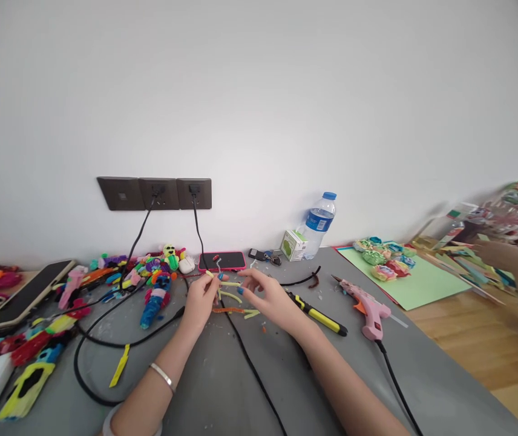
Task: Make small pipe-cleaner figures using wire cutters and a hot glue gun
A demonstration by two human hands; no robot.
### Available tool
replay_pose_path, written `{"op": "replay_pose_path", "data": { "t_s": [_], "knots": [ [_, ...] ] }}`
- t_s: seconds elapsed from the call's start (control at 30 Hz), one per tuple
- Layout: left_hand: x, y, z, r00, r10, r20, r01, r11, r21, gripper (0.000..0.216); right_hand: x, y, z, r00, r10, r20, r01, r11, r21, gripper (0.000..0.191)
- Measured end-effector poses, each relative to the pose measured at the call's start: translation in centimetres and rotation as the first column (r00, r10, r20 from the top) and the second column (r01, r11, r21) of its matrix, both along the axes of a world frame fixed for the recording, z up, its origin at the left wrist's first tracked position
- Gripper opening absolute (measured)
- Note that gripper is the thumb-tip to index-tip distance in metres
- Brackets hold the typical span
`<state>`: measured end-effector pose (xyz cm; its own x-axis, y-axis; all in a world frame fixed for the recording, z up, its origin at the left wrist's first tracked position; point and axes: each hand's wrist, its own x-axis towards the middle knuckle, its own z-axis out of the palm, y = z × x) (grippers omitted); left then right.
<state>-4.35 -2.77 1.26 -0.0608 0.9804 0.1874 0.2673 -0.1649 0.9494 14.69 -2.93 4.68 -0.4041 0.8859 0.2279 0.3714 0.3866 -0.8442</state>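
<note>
My left hand (199, 298) is closed in a pinch on a pale yellow pipe cleaner (230, 284), part of it hidden by the fingers. Just right of it, my right hand (268, 298) has its thumb and fingers apart and holds nothing I can see. Between and below the hands lie a curved yellow pipe cleaner piece (232, 297) and an orange pipe cleaner piece (228, 310). Beyond the fingertips is a phone with a pink edge (229, 261). A yellow-and-black cutter (320, 316) lies beside my right wrist.
A pink glue gun (368, 309) with a trailing cord lies right. Black cables (98, 344) loop across the grey table. Pipe-cleaner figures (155, 303) crowd the left. A water bottle (318, 224) and small box (294, 244) stand by the wall. Another person's arm (506, 266) is far right.
</note>
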Motion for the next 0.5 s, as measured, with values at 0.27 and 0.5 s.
{"op": "replay_pose_path", "data": {
  "t_s": [0.27, 0.5],
  "knots": [
    [0.7, -0.2, 0.3, 0.987, -0.103, 0.125, 0.122, 0.980, -0.155, 0.041, -1.9, 3.8, -2.1, 0.862, 0.137, -0.487, -0.285, 0.926, -0.245, 0.027],
    [0.7, -0.1, 0.1, 0.984, -0.114, 0.134, 0.128, 0.987, -0.100, 0.039, -1.5, 3.9, -2.3, 0.797, 0.027, -0.603, -0.279, 0.903, -0.327, 0.027]
  ]
}}
